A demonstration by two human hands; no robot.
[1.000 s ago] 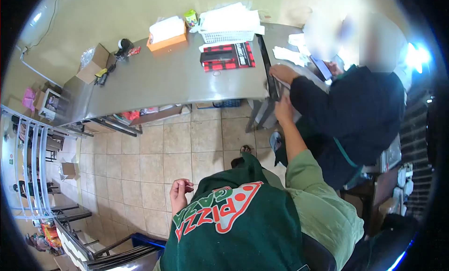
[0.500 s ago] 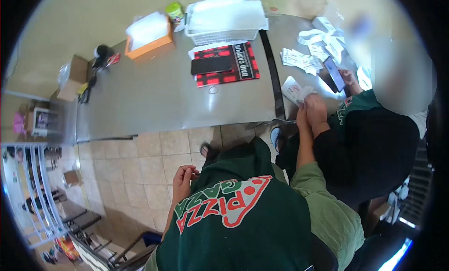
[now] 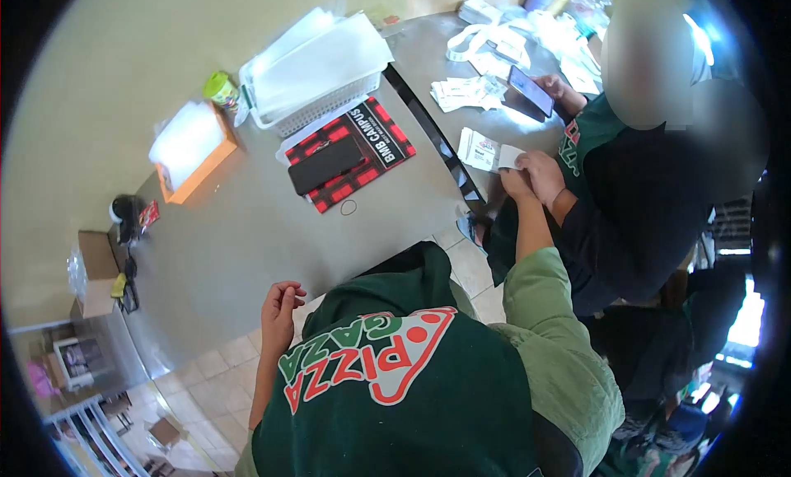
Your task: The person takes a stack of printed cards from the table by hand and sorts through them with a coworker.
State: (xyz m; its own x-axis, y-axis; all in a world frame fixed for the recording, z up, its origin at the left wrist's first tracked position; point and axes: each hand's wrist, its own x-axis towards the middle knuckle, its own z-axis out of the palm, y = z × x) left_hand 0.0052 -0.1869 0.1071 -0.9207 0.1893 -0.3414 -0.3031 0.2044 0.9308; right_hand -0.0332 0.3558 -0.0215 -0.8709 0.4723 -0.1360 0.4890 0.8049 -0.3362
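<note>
My left hand (image 3: 283,305) hangs near the table's front edge, its fingers loosely curled with nothing visible in them. My right hand (image 3: 517,185) reaches out to the right, against a co-worker's hand (image 3: 544,177) at a small printed white paper packet (image 3: 486,151). The co-worker's hand partly covers my fingertips, so their grip is hidden. The co-worker's other hand (image 3: 560,90) holds a phone (image 3: 531,91). On the metal table (image 3: 272,238) a black phone (image 3: 326,166) lies on a red and black checked notebook (image 3: 383,135).
A white basket of paper sheets (image 3: 317,102), an orange box (image 3: 202,168) and a green tub (image 3: 220,88) stand along the wall. An open cardboard box (image 3: 97,271) is at the far left. Printed papers (image 3: 468,94) lie before the co-worker.
The view has turned right and come nearer the table. My right hand and the co-worker's hand, earlier low at the table edge, are now together at the paper packet.
</note>
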